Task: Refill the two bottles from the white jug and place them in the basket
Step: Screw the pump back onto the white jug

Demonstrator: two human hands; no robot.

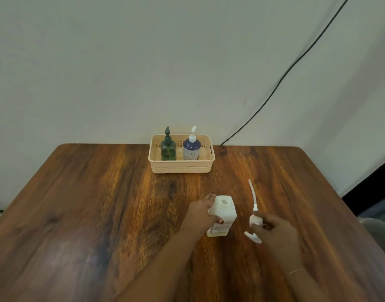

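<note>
Wooden surface (78, 214) carries all. Basket (181, 168) at far edge holds green bottle (168, 149) and blue bottle (192, 149), both upright. Jug (223, 212) nearer, uncapped; left hand (201, 212) wraps its side. Right hand (274, 232) pinches pump (254, 219), tube pointing away.

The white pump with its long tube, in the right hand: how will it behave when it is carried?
The pump is probably light, as the right hand holds it by the fingers alone. Its thin tube curves, so it may flex and swing. It may drip on the table.
</note>
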